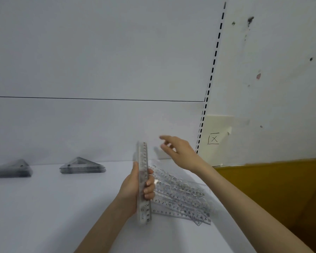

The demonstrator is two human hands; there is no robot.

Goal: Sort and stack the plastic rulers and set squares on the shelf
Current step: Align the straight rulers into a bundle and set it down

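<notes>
Only two arms and hands of the person show. The left grip is a bare hand with slim fingers; its fingernails are short, rounded and faintly glossy. Below it the left forearm is slender and uncovered from wrist to frame edge. To the right of the left grip, the right grip is likewise a bare hand, blurred at the fingertips, on a long right forearm, uncovered along its whole visible length.
</notes>
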